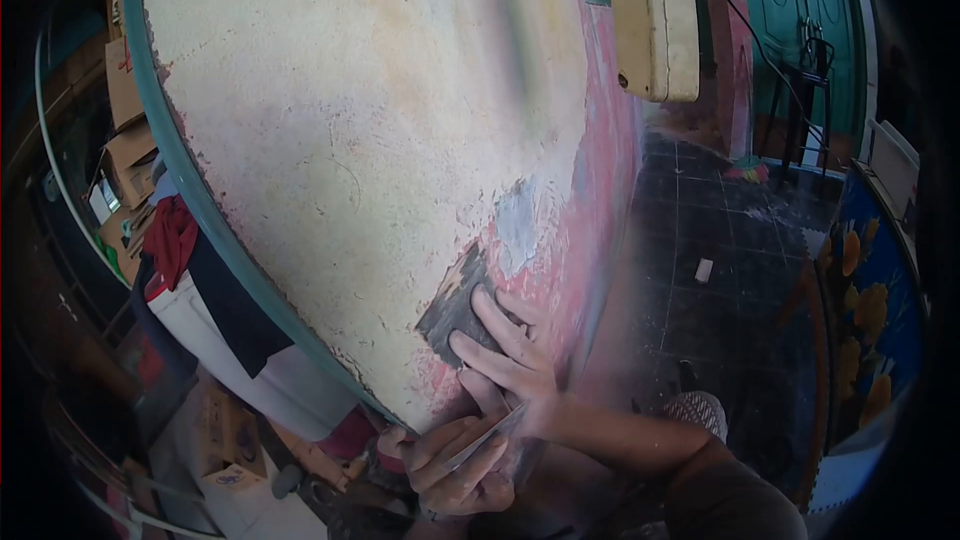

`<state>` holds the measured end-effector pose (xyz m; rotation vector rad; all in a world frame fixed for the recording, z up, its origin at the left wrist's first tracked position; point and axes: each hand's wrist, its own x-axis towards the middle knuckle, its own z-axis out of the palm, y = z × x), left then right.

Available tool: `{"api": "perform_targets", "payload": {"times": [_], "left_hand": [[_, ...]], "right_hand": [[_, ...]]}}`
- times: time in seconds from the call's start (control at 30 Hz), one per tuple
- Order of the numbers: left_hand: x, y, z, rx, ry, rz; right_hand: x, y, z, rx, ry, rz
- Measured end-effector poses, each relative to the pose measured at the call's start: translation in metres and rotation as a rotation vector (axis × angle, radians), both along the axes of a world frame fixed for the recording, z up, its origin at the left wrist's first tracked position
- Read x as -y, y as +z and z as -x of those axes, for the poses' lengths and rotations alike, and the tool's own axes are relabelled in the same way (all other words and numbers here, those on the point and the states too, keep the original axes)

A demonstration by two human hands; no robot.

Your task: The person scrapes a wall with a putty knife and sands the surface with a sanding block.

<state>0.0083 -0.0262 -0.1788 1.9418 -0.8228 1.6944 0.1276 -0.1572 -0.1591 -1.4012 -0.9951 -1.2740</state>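
My right hand (510,350) presses a worn, dark grey piece of sandpaper (447,323) flat against a peeling cream wall (370,140). White dust coats its fingers, which lie over the sheet. Just below, my left hand (460,470) is closed around a scraper (487,440) with a thin flat blade, seen nearly edge-on; most of its handle is hidden by the fingers. Around the sandpaper the paint is chipped, with pink and a bluish-grey patch (516,225) showing.
A green door frame (230,210) edges the wall at left. Beyond it are clothes (175,245) on a white surface and cardboard boxes (128,160). At right lie a dark tiled floor (690,240), a stool (805,110) and a flowered blue panel (860,310). A cream box (655,20) juts out above.
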Motion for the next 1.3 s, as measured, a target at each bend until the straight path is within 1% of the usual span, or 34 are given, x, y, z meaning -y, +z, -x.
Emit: {"api": "perform_targets", "payload": {"times": [0.03, 0.07, 0.13, 0.23, 0.33, 0.43, 0.53, 0.63, 0.73, 0.83, 0.9, 0.93, 0.97, 1.07, 1.17, 1.2, 1.27, 1.3], "left_hand": [[-0.001, -0.002, -0.001, 0.01, -0.043, 0.019], [-0.001, -0.003, -0.002, -0.003, -0.08, 0.038], [-0.001, -0.005, -0.003, -0.012, -0.108, 0.073], [0.001, -0.007, -0.005, -0.005, -0.101, 0.1], [0.001, -0.008, -0.004, 0.004, -0.103, 0.088], [0.001, -0.005, -0.004, -0.001, -0.098, 0.079], [0.0, -0.003, -0.001, -0.02, -0.091, 0.079], [0.001, -0.006, -0.002, -0.009, -0.104, 0.106], [0.002, -0.006, 0.0, -0.013, -0.106, 0.119], [0.002, -0.008, -0.004, 0.03, -0.102, 0.119], [0.001, -0.009, -0.01, 0.08, -0.105, 0.115], [0.002, -0.007, -0.01, 0.062, -0.09, 0.103], [0.002, -0.006, -0.007, 0.037, -0.072, 0.093], [0.001, -0.007, 0.003, -0.025, -0.043, 0.078], [0.003, -0.009, 0.003, -0.012, -0.028, 0.088], [0.003, -0.008, 0.0, 0.0, -0.033, 0.087], [0.003, -0.005, -0.001, -0.005, -0.022, 0.087], [0.003, -0.006, 0.002, -0.019, -0.013, 0.089]], "right_hand": [[-0.003, -0.003, 0.006, 0.072, 0.047, 0.035], [0.0, -0.006, 0.0, 0.024, 0.013, -0.002], [0.014, -0.011, -0.035, -0.057, -0.048, -0.066], [0.02, -0.024, -0.057, -0.356, -0.09, -0.284], [0.025, -0.025, -0.055, -0.39, -0.143, -0.22], [0.029, -0.016, -0.052, -0.372, -0.2, -0.178], [0.034, 0.006, -0.044, -0.443, -0.008, -0.252], [0.043, 0.01, -0.048, -0.496, -0.007, -0.206], [0.041, -0.003, -0.061, -0.439, -0.124, -0.202], [0.019, -0.008, -0.05, -0.365, -0.35, -0.182], [0.006, 0.004, -0.01, -0.272, -0.234, -0.056], [0.004, 0.009, 0.004, -0.232, -0.177, 0.007], [0.008, 0.007, -0.005, -0.192, -0.172, 0.001], [0.027, -0.027, -0.073, -0.422, -0.179, -0.232], [0.026, -0.044, -0.087, -0.709, -0.069, -0.451], [0.02, -0.036, -0.076, -0.614, -0.12, -0.377], [0.002, -0.007, -0.029, -0.446, -0.234, -0.219], [0.001, 0.006, -0.016, -0.383, -0.174, -0.166]]}}
